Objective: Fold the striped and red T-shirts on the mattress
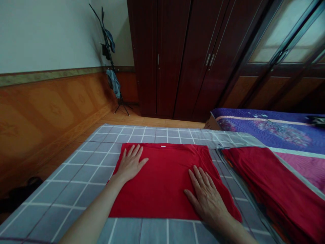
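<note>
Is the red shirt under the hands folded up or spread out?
Folded. The red shirt lies as a neat rectangle with no sleeves sticking out, and both hands, left and right, rest flat on it.

Grey checked bed cover [76,176] under a flat red shirt [165,179] and red cloth [274,189] alongside.

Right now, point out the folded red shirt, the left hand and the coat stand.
folded red shirt [165,183], head view, bare middle of the cloth
left hand [130,164], head view, back of hand
coat stand [111,64], head view, pole
</note>
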`<state>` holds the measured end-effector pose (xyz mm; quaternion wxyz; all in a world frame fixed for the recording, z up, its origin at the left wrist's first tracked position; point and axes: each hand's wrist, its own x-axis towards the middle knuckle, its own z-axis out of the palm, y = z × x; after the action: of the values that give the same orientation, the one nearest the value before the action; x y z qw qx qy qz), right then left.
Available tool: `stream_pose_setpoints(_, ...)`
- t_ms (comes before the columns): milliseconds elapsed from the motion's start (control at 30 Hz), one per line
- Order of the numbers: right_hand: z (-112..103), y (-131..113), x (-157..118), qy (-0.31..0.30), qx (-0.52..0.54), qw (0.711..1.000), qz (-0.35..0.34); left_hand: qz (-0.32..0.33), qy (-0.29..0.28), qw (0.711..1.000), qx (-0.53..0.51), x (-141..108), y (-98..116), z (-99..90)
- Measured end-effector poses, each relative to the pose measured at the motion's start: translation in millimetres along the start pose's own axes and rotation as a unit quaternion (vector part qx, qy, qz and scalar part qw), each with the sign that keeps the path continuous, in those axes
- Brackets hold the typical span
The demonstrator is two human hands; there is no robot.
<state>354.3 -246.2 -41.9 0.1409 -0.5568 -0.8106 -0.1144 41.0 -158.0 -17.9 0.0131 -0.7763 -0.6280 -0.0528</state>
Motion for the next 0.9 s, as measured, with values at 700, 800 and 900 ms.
stream_pose_setpoints(700,-0.1,-1.8,0.6,0.003,0.011,1.0,0.004,-0.023,0.014,1.0,0.0,1.7,-10.5,2.4)
stream_pose_setpoints(800,-3.5,-3.1,1.4,-0.009,0.011,1.0,0.007,-0.017,0.013,1.0,-0.007,-2.1,0.1,-5.7)
stream_pose_setpoints(900,-5.7,-3.8,1.7,-0.018,0.013,1.0,0.011,0.049,-0.005,0.998,-0.036,-7.6,33.5,-15.7)
